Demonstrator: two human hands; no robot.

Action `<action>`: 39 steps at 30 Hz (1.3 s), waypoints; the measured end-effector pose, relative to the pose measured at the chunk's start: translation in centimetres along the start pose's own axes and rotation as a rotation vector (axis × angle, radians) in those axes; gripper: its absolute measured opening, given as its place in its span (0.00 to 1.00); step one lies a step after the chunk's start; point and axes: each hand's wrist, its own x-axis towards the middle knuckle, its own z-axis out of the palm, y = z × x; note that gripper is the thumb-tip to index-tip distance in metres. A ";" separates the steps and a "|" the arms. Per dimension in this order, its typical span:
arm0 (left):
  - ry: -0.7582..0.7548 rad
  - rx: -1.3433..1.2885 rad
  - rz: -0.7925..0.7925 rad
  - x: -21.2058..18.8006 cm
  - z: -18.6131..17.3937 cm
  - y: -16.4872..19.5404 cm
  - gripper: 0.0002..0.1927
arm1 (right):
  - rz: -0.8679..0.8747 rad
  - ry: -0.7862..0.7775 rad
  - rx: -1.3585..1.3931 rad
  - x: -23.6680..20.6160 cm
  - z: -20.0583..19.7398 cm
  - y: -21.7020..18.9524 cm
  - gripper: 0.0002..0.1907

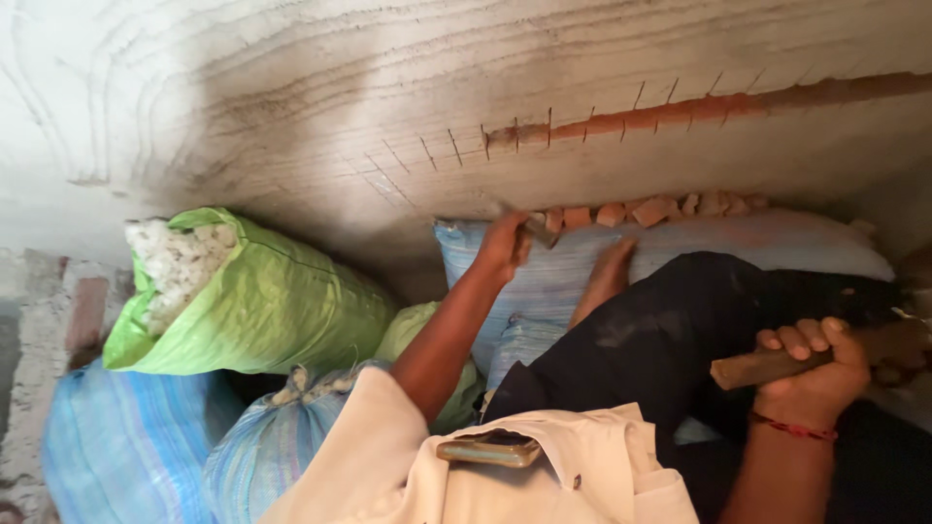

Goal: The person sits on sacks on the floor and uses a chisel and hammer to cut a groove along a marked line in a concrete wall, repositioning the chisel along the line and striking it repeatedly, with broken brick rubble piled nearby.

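Plastered wall (291, 116) tight above sacks (544, 281)

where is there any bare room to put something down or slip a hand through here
Little of it. The flat top of the pale blue sack, right of the brick chips, is bare. A dark gap opens between the green sack and the wall. Around the left hand, foot and chisel it is crowded.

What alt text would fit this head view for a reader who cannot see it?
A person's left hand holds a chisel near a plastered wall with a groove exposing brick, while the right hand grips a hammer handle. Brick chips lie on a blue sack; a green sack sits left.
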 end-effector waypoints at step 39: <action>0.211 1.280 -0.166 0.3 3.1 -11.8 0.33 | 0.114 0.123 -0.001 -1.0 -2.5 -0.8 0.06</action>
